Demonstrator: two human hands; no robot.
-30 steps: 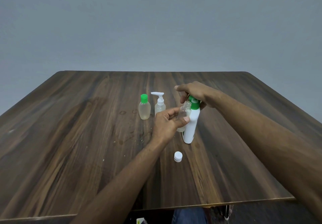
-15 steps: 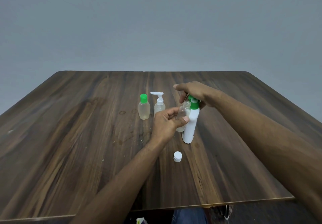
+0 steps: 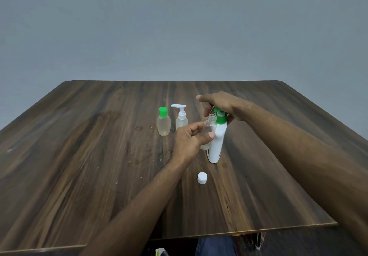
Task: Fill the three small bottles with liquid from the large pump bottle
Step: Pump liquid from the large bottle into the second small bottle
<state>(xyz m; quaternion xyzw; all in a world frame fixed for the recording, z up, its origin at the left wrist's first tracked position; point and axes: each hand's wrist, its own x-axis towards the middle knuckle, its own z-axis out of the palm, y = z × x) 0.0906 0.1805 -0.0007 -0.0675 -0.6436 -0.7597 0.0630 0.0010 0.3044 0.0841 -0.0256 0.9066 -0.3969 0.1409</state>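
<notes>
- Holding the open small bottle (image 3: 207, 131) in a pinch, the left hand (image 3: 189, 143) keeps its mouth up by the spout of the large pump bottle (image 3: 217, 142).
- The right hand (image 3: 221, 105) rests on the green pump top (image 3: 220, 117), fingers curled over it.
- This looks like the filling step for the last small bottle.
- Next, I think, the pump needs a push down while the little mouth sits right under the spout, or drops will miss.
- Just beyond the left grip stand the green-capped bottle (image 3: 163, 124) and the small pump bottle (image 3: 181, 119), both capped and partly full.
- Below the grip, a white cap (image 3: 202, 177) lies on the tabletop (image 3: 79, 156).
</notes>
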